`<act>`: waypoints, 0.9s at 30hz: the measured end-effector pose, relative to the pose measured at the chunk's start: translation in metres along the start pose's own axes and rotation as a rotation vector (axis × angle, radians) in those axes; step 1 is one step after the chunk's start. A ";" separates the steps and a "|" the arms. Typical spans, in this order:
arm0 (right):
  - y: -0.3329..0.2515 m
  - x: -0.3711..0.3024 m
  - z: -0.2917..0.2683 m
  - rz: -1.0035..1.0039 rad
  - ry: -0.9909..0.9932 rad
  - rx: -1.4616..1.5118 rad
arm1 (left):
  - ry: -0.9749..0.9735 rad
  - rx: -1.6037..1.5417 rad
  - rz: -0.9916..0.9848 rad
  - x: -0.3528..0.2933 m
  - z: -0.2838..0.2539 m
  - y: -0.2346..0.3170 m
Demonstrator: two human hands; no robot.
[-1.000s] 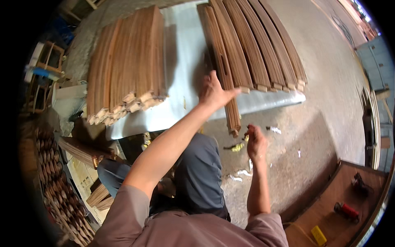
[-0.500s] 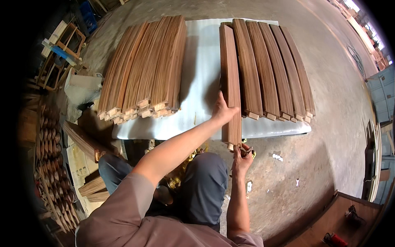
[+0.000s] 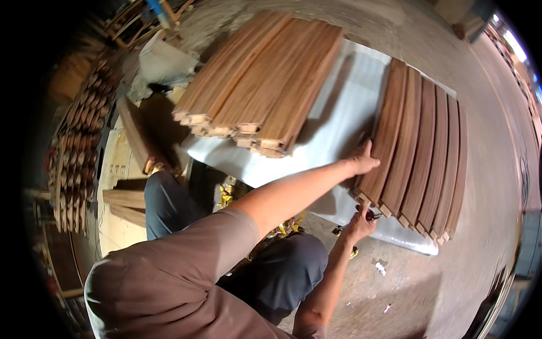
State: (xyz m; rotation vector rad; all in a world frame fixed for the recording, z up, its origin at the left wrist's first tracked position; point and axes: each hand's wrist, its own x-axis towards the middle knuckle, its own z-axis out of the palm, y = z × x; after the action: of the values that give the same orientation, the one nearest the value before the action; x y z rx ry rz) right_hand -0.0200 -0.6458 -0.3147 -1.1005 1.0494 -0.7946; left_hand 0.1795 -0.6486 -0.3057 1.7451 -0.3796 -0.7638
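A curved wooden slat (image 3: 390,133) with striped brown grain lies at the left end of the right-hand row, its near end toward me. My left hand (image 3: 364,161) grips its left edge, thumb raised. At the slat's near end, my right hand (image 3: 360,222) is closed with its fingers at the end tenon. A small dark tool with a metallic glint (image 3: 372,215) sticks out of that hand; its kind is hidden. Several like slats (image 3: 424,152) lie side by side to the right, touching or nearly so.
A taller stack of wooden slats (image 3: 259,73) occupies the left of the white-covered table (image 3: 330,133). Carved wooden pieces (image 3: 76,164) are piled at far left. One slat (image 3: 135,133) leans beside my knee. White scraps (image 3: 380,268) lie on the concrete floor.
The slat has moved back and right, from overhanging the table's near edge to alongside the row. Both hands went with it, and the view has turned.
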 end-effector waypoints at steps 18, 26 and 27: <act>-0.088 0.067 -0.043 -0.337 -0.616 -0.341 | 1.317 -0.080 0.255 -0.580 -0.390 -0.045; -0.232 -0.150 0.107 -0.364 -1.160 -0.668 | 0.862 0.776 -0.616 -0.726 -0.355 -0.257; -0.223 -0.150 0.109 -0.444 -1.217 -0.721 | 0.817 0.900 -0.432 -0.719 -0.356 -0.269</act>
State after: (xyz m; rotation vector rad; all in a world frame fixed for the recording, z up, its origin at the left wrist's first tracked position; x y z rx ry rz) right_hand 0.0322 -0.5385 -0.0504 -2.0730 -0.0103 0.0722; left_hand -0.1489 0.1313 -0.2893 2.8536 0.2870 -0.0661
